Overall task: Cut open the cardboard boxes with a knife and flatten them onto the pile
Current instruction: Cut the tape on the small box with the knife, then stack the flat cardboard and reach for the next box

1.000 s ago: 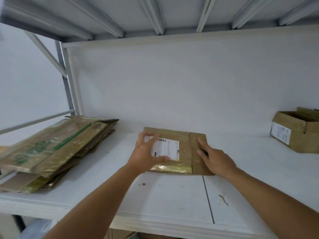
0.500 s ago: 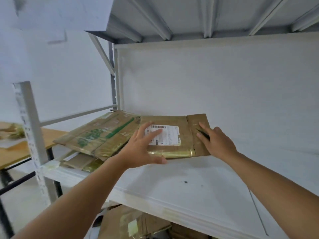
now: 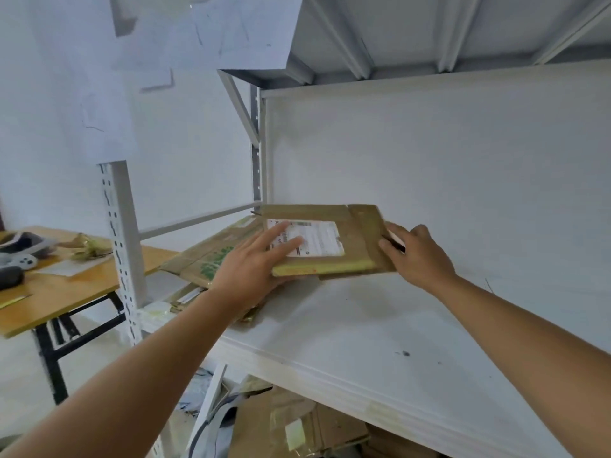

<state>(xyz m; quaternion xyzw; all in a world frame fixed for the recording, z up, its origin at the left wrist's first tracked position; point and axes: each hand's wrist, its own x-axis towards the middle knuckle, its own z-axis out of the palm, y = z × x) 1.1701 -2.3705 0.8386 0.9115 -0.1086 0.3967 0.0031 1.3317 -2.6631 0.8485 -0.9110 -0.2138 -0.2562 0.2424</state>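
A flattened cardboard box [image 3: 357, 233] with a white shipping label is held just above the white shelf [image 3: 363, 328], its left end over the pile of flattened cardboard [image 3: 211, 259] at the shelf's left end. My left hand [image 3: 254, 262] holds the box's near left corner, fingers spread over the label, thumb hidden beneath. My right hand [image 3: 420, 256] grips the box's right flap, and a slim dark thing, probably the knife [image 3: 396, 245], is tucked among its fingers.
A perforated white shelf post [image 3: 122, 246] stands left of the pile. Beyond it is a wooden table [image 3: 66, 292] with a game controller and scraps. More cardboard [image 3: 297, 424] lies under the shelf. A back panel closes the shelf behind.
Both hands have carried the flattened box left along the shelf, from its middle until it overlaps the pile. My view has swung left with it, and the open box at the right has left the view.
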